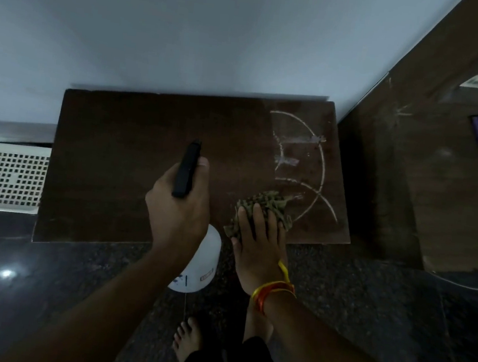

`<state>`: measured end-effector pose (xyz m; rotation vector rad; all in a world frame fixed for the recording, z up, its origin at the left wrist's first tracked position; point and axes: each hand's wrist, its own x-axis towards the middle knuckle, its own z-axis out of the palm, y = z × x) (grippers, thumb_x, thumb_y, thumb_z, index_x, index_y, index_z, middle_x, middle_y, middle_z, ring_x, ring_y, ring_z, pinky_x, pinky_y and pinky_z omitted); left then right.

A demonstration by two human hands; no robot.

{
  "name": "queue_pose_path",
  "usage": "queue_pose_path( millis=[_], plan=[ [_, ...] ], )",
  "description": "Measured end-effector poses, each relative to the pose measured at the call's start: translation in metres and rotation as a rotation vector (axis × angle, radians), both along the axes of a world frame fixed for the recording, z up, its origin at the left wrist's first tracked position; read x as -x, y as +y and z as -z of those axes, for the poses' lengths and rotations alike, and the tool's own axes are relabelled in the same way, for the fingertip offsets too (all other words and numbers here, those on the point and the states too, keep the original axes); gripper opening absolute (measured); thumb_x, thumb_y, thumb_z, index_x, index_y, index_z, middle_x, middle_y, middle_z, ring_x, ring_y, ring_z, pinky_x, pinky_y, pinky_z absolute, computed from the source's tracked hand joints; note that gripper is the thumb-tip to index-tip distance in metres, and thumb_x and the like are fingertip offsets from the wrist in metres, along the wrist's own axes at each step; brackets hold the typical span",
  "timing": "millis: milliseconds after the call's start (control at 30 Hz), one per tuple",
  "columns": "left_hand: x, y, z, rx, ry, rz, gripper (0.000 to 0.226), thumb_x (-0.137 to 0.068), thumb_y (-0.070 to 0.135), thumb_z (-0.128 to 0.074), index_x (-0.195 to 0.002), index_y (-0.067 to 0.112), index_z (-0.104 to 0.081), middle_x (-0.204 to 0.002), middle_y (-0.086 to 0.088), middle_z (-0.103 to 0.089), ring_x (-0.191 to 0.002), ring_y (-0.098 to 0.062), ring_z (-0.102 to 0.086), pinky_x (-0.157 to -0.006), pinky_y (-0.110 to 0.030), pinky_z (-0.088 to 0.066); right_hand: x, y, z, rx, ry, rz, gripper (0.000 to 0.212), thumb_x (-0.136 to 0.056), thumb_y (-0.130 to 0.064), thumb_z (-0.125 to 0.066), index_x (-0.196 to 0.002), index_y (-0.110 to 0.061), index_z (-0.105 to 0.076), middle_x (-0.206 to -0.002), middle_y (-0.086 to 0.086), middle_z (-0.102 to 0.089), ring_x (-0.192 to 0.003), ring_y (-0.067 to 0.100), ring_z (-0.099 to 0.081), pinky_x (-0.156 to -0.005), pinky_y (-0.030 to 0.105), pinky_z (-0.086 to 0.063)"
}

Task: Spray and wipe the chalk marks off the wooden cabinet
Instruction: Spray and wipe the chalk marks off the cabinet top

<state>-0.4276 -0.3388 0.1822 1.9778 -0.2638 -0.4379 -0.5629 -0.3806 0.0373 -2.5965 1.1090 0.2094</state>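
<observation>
While left hand (pixel 177 206) grips spray bottle (pixel 197 268), right hand (pixel 258 236) presses cloth (pixel 261 205).

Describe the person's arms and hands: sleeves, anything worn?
Both forearms are bare, with no sleeves in view. The left hand wears no glove, ring, or band that shows. The right hand is also ungloved; its wrist carries orange and yellow thread bands, wound round several times, with a yellow loose end sticking up toward the hand. No watch visible.
</observation>
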Motion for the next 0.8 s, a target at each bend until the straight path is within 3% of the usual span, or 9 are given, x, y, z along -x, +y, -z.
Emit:
queue_pose_path(
  millis=[200, 367, 500, 600, 800],
  plan=[
    [0.004, -0.011, 0.003, 0.022, 0.026, -0.005, 0.027, -0.095, 0.043, -0.056, -0.071, 0.031, -0.057, -0.063, 0.003, -0.062, -0.057, -0.027, -0.062, -0.051, -0.050, -0.054, -0.016, -0.031, 0.002, 0.024, -0.020, -0.064, 0.062, -0.095, -0.042, -0.040, -0.149, -0.028, -0.014, -0.156, 0.008, -0.020, -0.141, 0.037, -0.019, -0.112, 0.055, -0.019],
    [0.011, -0.011, 0.007, 0.010, 0.000, -0.002, 0.029, -0.096, 0.041, -0.056, -0.070, 0.030, -0.056, -0.058, 0.005, -0.057, -0.049, -0.016, -0.056, -0.046, -0.037, -0.048, -0.023, -0.049, 0.000, 0.058, -0.026, -0.080, 0.063, -0.094, -0.040, -0.043, -0.149, -0.024, -0.018, -0.155, 0.011, -0.022, -0.140, 0.039, -0.020, -0.112, 0.057, -0.023],
    [0.017, -0.014, 0.002, -0.017, 0.002, 0.009, 0.029, -0.096, 0.040, -0.056, -0.070, 0.030, -0.054, -0.067, -0.007, -0.061, -0.057, -0.026, -0.060, -0.053, -0.045, -0.053, 0.002, -0.032, 0.001, 0.031, 0.015, -0.055, 0.064, -0.094, -0.041, -0.043, -0.150, -0.028, -0.013, -0.157, 0.008, -0.019, -0.143, 0.038, -0.017, -0.114, 0.054, -0.017],
    [0.018, -0.018, -0.001, 0.000, 0.006, 0.012, 0.028, -0.096, 0.039, -0.056, -0.071, 0.029, -0.055, -0.078, -0.019, -0.065, -0.064, -0.043, -0.061, -0.054, -0.055, -0.053, 0.010, -0.033, 0.003, 0.026, 0.024, -0.075, 0.066, -0.093, -0.041, -0.046, -0.150, -0.029, -0.014, -0.156, 0.007, -0.022, -0.143, 0.037, -0.019, -0.114, 0.054, -0.017],
    [0.024, -0.024, 0.009, -0.003, 0.001, 0.037, 0.028, -0.096, 0.041, -0.055, -0.072, 0.025, -0.056, -0.071, -0.011, -0.062, -0.060, -0.029, -0.060, -0.053, -0.044, -0.052, -0.010, -0.060, 0.003, 0.085, -0.025, -0.075, 0.061, -0.093, -0.041, -0.043, -0.148, -0.026, -0.022, -0.153, 0.009, -0.028, -0.139, 0.038, -0.024, -0.111, 0.055, -0.024]
  ],
)
